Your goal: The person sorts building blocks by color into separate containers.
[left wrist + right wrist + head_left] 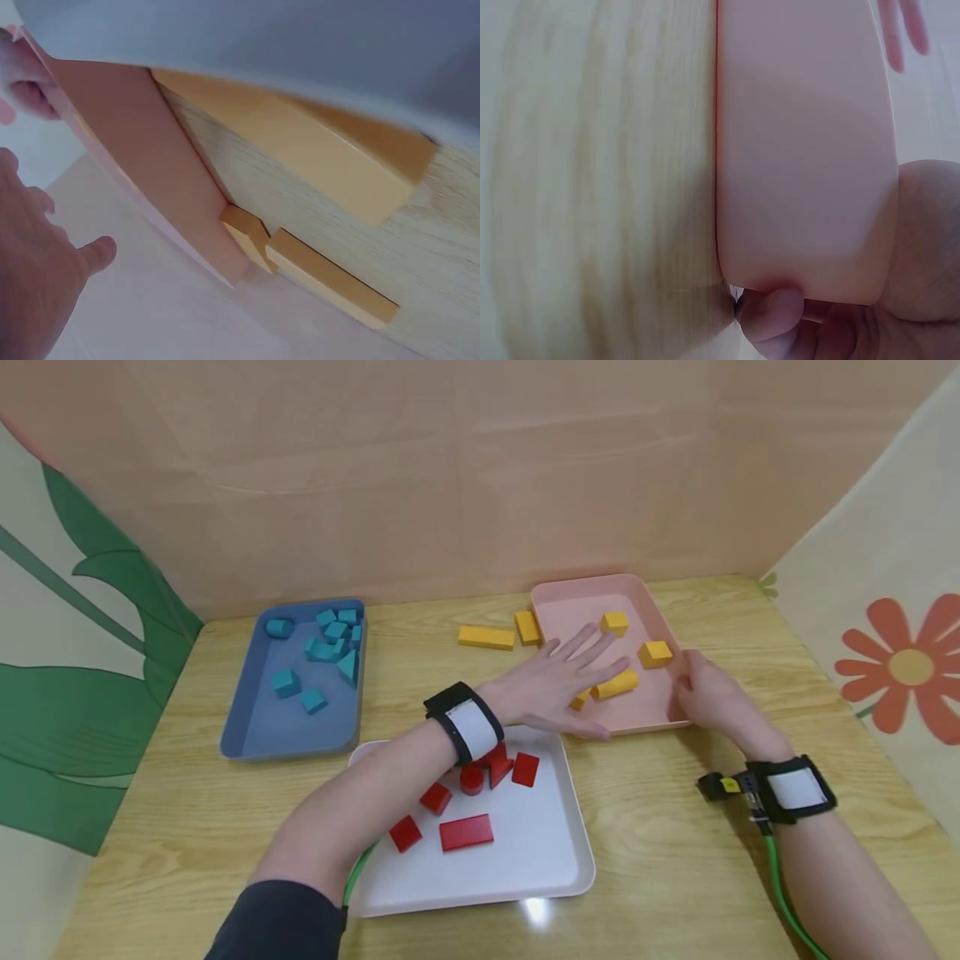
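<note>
My left hand (551, 685) hovers with fingers spread flat over the front left of the pink tray (572, 610). My right hand (716, 697) grips the tray's right wall; in the right wrist view the thumb and curled fingers (776, 315) close around its end. Inside lie a yellow cylinder (618, 683), two yellow cubes (614, 624) and another yellow block (579, 699), partly hidden by the left hand. Outside its left wall are a small yellow block (527, 628) and a long yellow block (486, 637). The left wrist view shows a large yellow block (315, 150) between the trays, hidden from the head view.
A white tray (525, 868) holding several red blocks (467, 832) stands in front, under my left forearm. At the left is a blue tray (262, 727) with several blue blocks (286, 682). A pink-beige wall (450, 485) rises behind the wooden table (645, 843).
</note>
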Demonstrator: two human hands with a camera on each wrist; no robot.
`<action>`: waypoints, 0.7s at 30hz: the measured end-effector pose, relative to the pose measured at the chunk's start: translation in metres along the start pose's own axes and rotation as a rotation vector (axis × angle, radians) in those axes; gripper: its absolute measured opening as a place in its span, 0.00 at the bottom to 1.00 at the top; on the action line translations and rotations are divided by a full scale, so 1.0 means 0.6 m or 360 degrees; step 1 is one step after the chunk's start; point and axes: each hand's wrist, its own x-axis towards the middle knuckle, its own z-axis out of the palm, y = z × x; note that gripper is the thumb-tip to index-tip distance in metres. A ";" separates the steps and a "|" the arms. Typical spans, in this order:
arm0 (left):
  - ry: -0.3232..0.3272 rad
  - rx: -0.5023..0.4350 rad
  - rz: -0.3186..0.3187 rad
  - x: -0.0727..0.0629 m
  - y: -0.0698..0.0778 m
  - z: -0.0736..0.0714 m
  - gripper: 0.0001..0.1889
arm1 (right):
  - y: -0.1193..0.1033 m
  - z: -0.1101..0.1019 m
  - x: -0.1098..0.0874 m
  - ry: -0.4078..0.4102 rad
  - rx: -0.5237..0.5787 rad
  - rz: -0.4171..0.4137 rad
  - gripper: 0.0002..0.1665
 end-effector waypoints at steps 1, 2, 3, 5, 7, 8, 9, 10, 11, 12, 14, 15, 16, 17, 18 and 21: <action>-0.0005 -0.0007 -0.0005 -0.002 -0.003 0.001 0.50 | 0.000 0.000 0.000 -0.0009 0.0006 0.0007 0.26; -0.0011 -0.0008 -0.0013 -0.003 -0.005 0.002 0.50 | 0.000 0.001 0.000 -0.0017 0.0011 0.0015 0.25; -0.0013 -0.0008 -0.0017 -0.004 -0.008 0.003 0.49 | 0.000 0.001 0.000 -0.0021 0.0019 0.0023 0.25; -0.0016 0.0007 -0.0028 -0.007 -0.014 0.006 0.49 | -0.001 0.002 0.000 -0.0016 0.0019 0.0023 0.25; -0.0023 0.0036 -0.0043 -0.010 -0.021 0.008 0.49 | -0.002 0.002 0.000 0.0004 0.0009 0.0012 0.24; -0.0029 0.0050 -0.0050 -0.011 -0.024 0.009 0.49 | -0.001 0.002 0.000 0.0014 0.0008 0.0008 0.24; -0.0036 0.0059 -0.0057 -0.013 -0.026 0.009 0.49 | -0.001 0.002 0.000 0.0020 0.0009 0.0009 0.24; -0.0048 0.0067 -0.0066 -0.014 -0.029 0.009 0.48 | -0.001 0.003 0.000 0.0020 0.0013 0.0013 0.23; -0.0066 0.0064 -0.0080 -0.015 -0.030 0.009 0.48 | 0.000 0.003 0.000 0.0019 0.0017 0.0022 0.23; -0.0073 0.0064 -0.0087 -0.017 -0.033 0.008 0.48 | 0.000 0.003 -0.001 0.0015 0.0020 0.0029 0.24; -0.0087 0.0056 -0.0110 -0.021 -0.037 0.005 0.48 | 0.001 0.004 -0.001 0.0000 0.0027 0.0047 0.25; -0.0096 0.0052 -0.0122 -0.024 -0.040 0.004 0.48 | 0.001 0.004 -0.001 -0.0004 0.0029 0.0054 0.25; -0.0105 0.0055 -0.0133 -0.026 -0.043 0.003 0.48 | 0.001 0.004 -0.001 -0.0007 0.0027 0.0058 0.26; -0.0112 0.0058 -0.0143 -0.029 -0.046 0.001 0.48 | 0.001 0.004 -0.001 -0.0011 0.0029 0.0062 0.26; -0.0111 0.0063 -0.0150 -0.032 -0.049 0.000 0.48 | 0.001 0.004 -0.001 -0.0015 0.0030 0.0064 0.26; -0.0138 0.0066 -0.0171 -0.043 -0.061 0.001 0.48 | 0.000 0.003 -0.001 -0.0012 0.0025 0.0054 0.27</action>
